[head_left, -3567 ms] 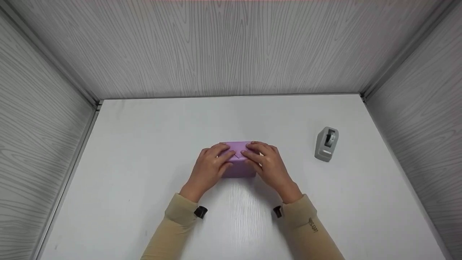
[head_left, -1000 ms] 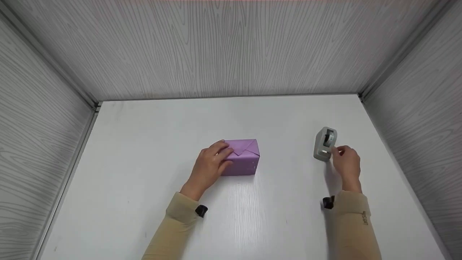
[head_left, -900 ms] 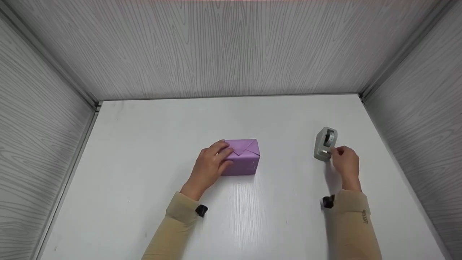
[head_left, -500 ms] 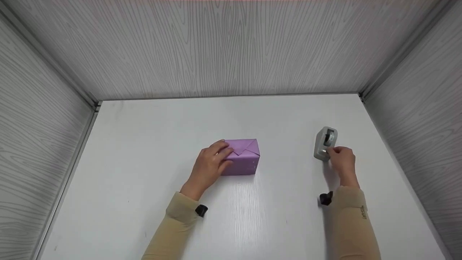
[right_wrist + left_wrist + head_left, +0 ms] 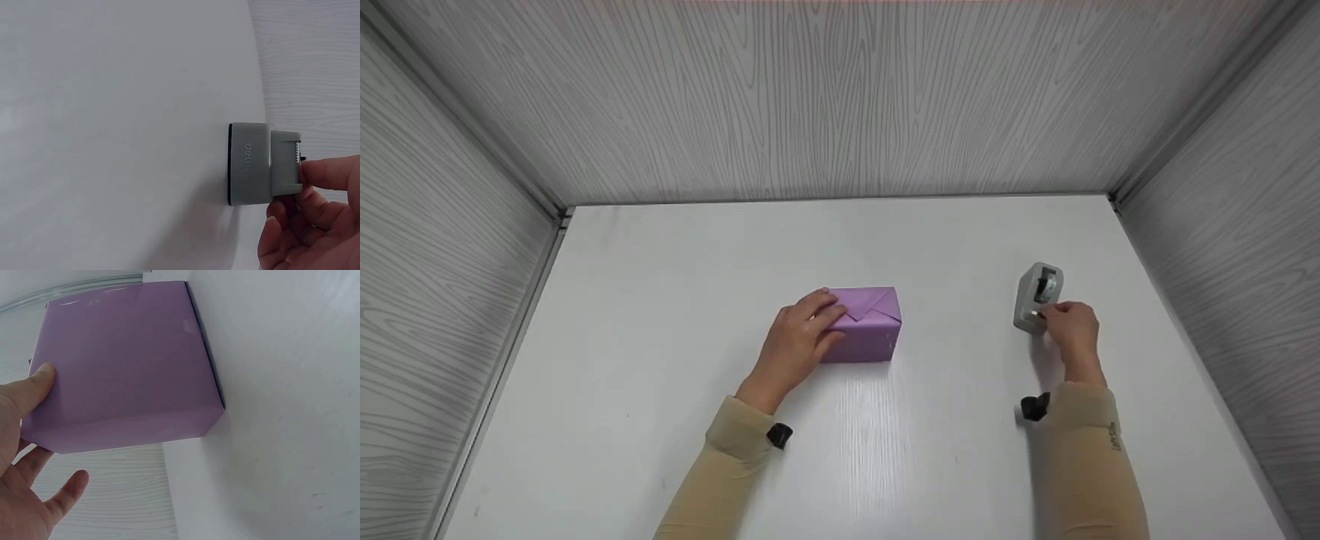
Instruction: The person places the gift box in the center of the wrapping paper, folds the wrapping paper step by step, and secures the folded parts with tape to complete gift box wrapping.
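My left hand [image 5: 795, 341] grips the left end of a box wrapped in purple paper [image 5: 870, 341], thumb on the near side and fingers over the top. A folded triangular paper flap shows on top. In the left wrist view the thumb [image 5: 39, 385] lies against the box's smooth side [image 5: 124, 365], which has a small clear patch near one edge. At the right, my right hand [image 5: 1074, 330] pinches the tape end at the toothed cutter of a grey tape dispenser [image 5: 1026, 300]. The right wrist view has its thumb and forefinger [image 5: 332, 171] right at the teeth; the tape between them is mostly hidden.
Both the box and the dispenser stand on a white table [image 5: 697, 277]. Grey wood-grain panels enclose it at the back [image 5: 840, 105], left [image 5: 442, 285] and right [image 5: 1230, 225]. Each wrist wears a small black camera [image 5: 780, 435].
My right hand has left the box for the tape dispenser, and its fingertips have moved slightly left onto the cutter. The left hand has stayed on the box.
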Available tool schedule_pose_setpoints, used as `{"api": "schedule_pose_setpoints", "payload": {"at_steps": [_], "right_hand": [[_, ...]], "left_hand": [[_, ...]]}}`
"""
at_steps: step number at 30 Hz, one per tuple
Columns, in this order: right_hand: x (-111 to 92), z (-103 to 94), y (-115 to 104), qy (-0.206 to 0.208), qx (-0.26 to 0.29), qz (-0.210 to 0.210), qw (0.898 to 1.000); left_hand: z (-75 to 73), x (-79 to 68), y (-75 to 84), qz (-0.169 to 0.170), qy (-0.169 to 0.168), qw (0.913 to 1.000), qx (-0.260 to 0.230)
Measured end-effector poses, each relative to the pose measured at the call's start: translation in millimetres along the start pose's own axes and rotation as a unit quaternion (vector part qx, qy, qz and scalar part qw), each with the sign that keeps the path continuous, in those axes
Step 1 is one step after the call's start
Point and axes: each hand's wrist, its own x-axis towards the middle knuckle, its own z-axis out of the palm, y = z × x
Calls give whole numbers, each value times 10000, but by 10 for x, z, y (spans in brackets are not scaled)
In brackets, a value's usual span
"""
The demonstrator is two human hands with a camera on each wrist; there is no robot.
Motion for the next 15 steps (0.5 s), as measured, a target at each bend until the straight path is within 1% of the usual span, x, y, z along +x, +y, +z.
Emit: {"api": "schedule_pose_setpoints", "payload": {"at_steps": [9,15], "right_hand": [[-11,-1,-14,-66,399,271,9988],[-29,-52,-53,-232,662,510,9962]], "left_hand": [[-9,4,13,-2,-22,10000,-61],[-1,-3,15,-49,-27,10000,-18]]}}
